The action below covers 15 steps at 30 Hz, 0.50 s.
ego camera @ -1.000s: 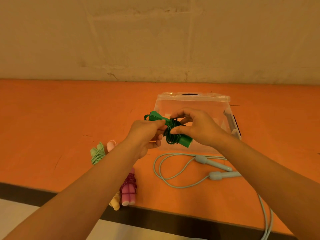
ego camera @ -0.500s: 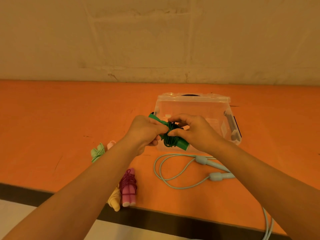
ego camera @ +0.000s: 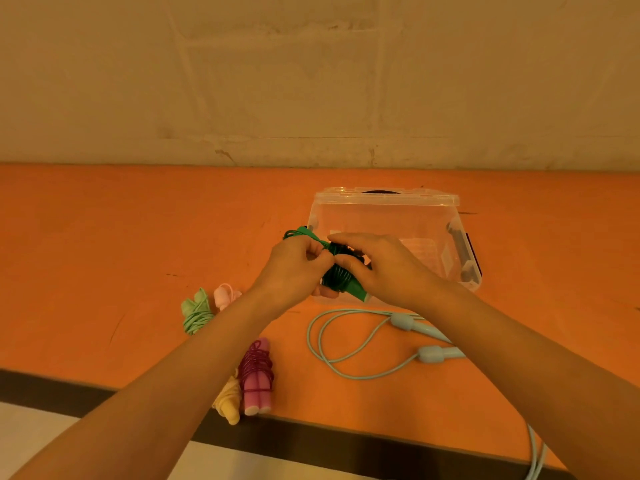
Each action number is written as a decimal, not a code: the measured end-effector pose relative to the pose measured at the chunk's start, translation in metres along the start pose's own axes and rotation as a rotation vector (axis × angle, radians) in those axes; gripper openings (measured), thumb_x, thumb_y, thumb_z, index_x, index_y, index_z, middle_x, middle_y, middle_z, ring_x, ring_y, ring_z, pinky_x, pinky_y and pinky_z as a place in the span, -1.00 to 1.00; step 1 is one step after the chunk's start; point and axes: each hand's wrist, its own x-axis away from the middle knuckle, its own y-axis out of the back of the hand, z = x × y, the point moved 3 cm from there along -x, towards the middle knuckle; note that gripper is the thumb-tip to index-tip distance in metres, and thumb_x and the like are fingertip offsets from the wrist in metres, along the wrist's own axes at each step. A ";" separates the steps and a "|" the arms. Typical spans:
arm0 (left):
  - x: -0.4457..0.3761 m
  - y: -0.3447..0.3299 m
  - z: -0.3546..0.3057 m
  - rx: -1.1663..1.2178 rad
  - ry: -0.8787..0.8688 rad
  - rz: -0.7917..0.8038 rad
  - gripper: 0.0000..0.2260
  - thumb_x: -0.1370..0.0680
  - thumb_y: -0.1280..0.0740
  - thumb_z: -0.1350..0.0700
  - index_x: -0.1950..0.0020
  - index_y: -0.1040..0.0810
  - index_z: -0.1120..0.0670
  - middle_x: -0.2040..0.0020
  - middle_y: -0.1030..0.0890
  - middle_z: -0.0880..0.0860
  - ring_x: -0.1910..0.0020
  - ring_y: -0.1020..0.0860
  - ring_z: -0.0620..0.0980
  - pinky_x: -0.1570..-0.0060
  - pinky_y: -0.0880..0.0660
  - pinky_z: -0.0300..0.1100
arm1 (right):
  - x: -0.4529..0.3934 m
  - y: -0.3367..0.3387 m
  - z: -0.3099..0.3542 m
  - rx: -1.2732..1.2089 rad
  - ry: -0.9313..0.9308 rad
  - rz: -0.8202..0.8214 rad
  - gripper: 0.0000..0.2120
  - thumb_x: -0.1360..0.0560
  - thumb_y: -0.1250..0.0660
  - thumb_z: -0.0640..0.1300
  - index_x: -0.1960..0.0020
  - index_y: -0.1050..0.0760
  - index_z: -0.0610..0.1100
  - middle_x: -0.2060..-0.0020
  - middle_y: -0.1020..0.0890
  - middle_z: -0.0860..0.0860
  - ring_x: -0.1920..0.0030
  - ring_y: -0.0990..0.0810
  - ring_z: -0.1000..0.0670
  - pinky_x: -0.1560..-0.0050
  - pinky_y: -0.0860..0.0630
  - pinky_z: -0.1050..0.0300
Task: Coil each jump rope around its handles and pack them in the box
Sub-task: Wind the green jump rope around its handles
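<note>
While both hands work above it, the orange tabletop (ego camera: 104, 237) fills the lower half of the head view, backed by a pale wall (ego camera: 311, 81). Clear plastic box (ego camera: 388, 216) sits on the tabletop right of centre, lid off or open, a dark latch on its right side; contents hard to tell through the plastic. Light blue jump rope (ego camera: 346, 341) lies uncoiled just in front of the box, cord looping left, two handles side by side pointing right, rest of the cord running off the near right edge. Left hand (ego camera: 294, 268) and right hand (ego camera: 381, 268) meet over the box's near-left corner, both with fingers curled round the dark green jump rope (ego camera: 341, 277). Its handles are bundled together with cord wound round the middle, long axis diagonal: one end points up-left past the left hand, the other down-right toward the viewer below the right hand. Bundle is held off the tabletop, not in the box. Magenta coiled rope (ego camera: 258, 375) lies near the front edge, long axis roughly front to back, touching a yellow coiled rope (ego camera: 228, 400) on its left. Pale green coiled rope (ego camera: 196, 313) and pink coiled rope (ego camera: 225, 296) lie just beside each other further left.
</note>
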 end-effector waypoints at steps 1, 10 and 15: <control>0.000 0.000 0.002 -0.003 -0.008 0.044 -0.89 -0.59 -0.21 0.26 0.13 -0.43 0.22 0.46 -0.45 0.05 0.55 -0.52 -0.03 0.18 -0.62 0.07 | 0.000 0.000 -0.001 0.009 0.001 0.025 -0.74 -0.55 -0.32 -0.22 -0.23 -0.54 -0.21 -0.04 -0.66 -0.14 0.07 -0.55 0.03 0.14 -0.40 0.35; 0.005 -0.001 0.003 0.215 0.099 0.240 -0.81 -0.66 -0.09 0.20 0.06 -0.45 0.19 0.54 -0.53 0.09 0.42 -0.63 0.04 0.31 -0.56 -0.23 | -0.002 0.006 -0.005 0.007 -0.061 0.159 -0.77 -0.59 -0.25 -0.16 -0.22 -0.54 -0.08 0.02 -0.62 0.12 0.20 -0.49 0.34 0.13 -0.32 0.54; 0.006 -0.002 0.004 0.416 0.122 0.275 -0.81 -0.64 -0.11 0.22 0.03 -0.49 0.24 0.41 -0.60 0.15 0.44 -0.61 0.01 0.33 -0.56 -0.19 | -0.001 0.006 -0.006 -0.014 -0.100 0.161 -0.80 -0.59 -0.23 -0.13 -0.17 -0.55 -0.03 0.03 -0.66 0.04 0.14 -0.57 0.15 0.14 -0.41 0.38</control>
